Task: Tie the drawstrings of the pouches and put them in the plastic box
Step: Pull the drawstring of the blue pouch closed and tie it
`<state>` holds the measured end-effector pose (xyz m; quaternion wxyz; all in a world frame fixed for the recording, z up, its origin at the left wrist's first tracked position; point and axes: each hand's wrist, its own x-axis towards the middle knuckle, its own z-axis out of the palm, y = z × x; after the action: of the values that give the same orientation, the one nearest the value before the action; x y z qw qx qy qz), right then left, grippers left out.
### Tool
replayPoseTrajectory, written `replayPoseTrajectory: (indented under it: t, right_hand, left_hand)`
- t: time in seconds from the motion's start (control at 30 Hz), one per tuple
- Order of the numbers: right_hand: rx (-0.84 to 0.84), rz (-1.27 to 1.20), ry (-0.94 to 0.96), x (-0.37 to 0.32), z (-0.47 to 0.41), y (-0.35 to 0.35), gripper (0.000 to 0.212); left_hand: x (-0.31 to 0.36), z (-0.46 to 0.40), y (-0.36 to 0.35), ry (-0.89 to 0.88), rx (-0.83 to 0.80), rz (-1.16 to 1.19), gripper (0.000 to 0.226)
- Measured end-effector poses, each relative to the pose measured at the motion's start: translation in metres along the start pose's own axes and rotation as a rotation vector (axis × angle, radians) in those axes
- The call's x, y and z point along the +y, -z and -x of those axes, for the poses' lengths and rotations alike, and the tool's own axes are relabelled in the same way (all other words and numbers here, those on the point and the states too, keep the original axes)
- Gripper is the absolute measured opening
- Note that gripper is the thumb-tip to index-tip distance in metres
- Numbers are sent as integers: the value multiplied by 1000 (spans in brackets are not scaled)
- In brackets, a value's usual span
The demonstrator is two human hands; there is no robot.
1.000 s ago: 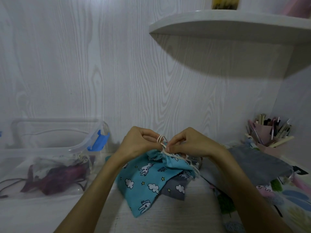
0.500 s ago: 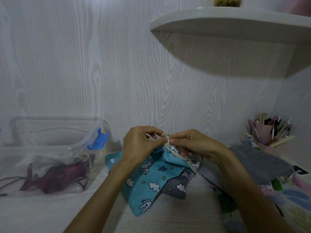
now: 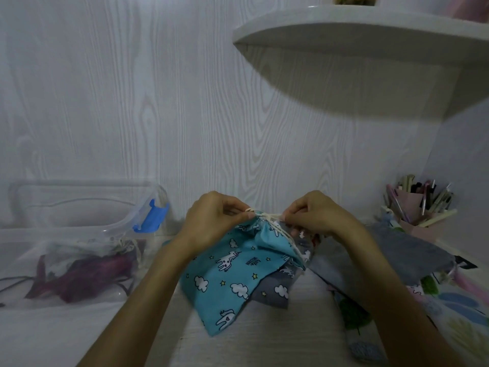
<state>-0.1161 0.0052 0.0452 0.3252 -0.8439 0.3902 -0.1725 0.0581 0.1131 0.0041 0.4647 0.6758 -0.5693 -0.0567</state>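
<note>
So the clear plastic box [image 3: 79, 234] with the blue latch sits at the left edge of the tabletop [image 3: 66, 332], and there's already a dark purple pouch [image 3: 84, 276] lying inside it. Over toward the right edge there's a heap of other fabric pouches [image 3: 397, 258], grey one on top. The blue unicorn pouch [image 3: 238, 271] is in the middle, gathered mouth up and pointing away from the near edge, long axis running from that mouth down to its bottom corner near the front; it lies partly over a grey cloud-print pouch [image 3: 277, 287]. Print on it reads something like "little unicorn", small and sideways, so not 100% sure. It hangs right below both hands: left hand [image 3: 211, 223] and right hand [image 3: 317, 215] each pinch the cream drawstring [image 3: 267, 215], pulled taut between them at the mouth.
</note>
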Motion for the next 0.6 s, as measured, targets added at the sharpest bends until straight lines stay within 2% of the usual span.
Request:
replayPoseTrajectory:
  t: [0.13, 0.2, 0.33, 0.43, 0.53, 0.6]
  right_hand:
    - [-54, 408, -59, -7, -3, -11, 20]
    - [-69, 511, -66, -9, -3, -16, 23]
    - [-218, 370, -36, -3, 0, -2, 9]
    - [-314, 307, 4, 5, 5, 13, 10]
    - [-340, 253, 36, 8, 6, 14, 24]
    - [-323, 186, 5, 8, 6, 6, 48]
  left_hand:
    - [3, 0, 1, 107, -105, -54, 12]
    - [3, -1, 0, 171, -159, -45, 9]
    - [2, 1, -5, 115, -212, -172, 13]
    - [1, 0, 3, 69, -255, -306, 51]
    - [-4, 1, 9, 49, -304, -396, 78]
    - [-13, 1, 5, 122, -384, -406, 85]
